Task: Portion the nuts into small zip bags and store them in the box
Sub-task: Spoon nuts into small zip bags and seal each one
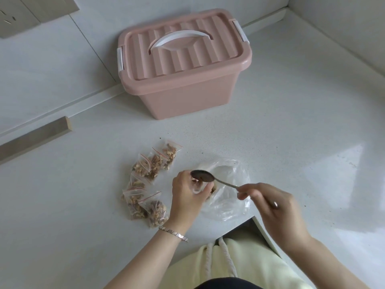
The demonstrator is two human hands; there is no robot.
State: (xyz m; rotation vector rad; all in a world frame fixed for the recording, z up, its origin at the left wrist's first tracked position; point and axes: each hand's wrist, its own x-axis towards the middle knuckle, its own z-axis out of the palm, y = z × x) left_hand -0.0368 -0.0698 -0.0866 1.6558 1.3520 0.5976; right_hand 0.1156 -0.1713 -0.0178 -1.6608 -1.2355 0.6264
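KITCHEN DESK: At the near edge of the white desk (291, 126), my left grip (187, 193) is curled round a small zip bag (196, 187), with fingers and thumb closing on its mouth. My right grip (277, 204) pinches the end of a metal spoon (217, 180) between thumb and fingertips. The spoon's dark bowl hangs just over the small bag's opening; whether anything lies in the bowl I cannot tell.

Behind and beneath both, a large clear plastic bag (231, 205) lies crumpled on the desk and reaches to the notch in the near edge. A few brown nuts (211, 191) show just beside my left fingers. To the left of my left grip lie several filled zip bags (145, 184) of nuts, each red-striped at the seal. They form a loose row running from near the front edge toward the middle of the desk, some of them overlapping.

A pink box (187, 97) stands toward the far edge, close to the wall. Its ribbed lid (187, 57) is on, the white handle (180, 39) lies flat, and there is a white latch at each end. A silver bracelet (174, 233) circles my left wrist. A pale wooden strip (35, 138) shows by the desk's far left edge.
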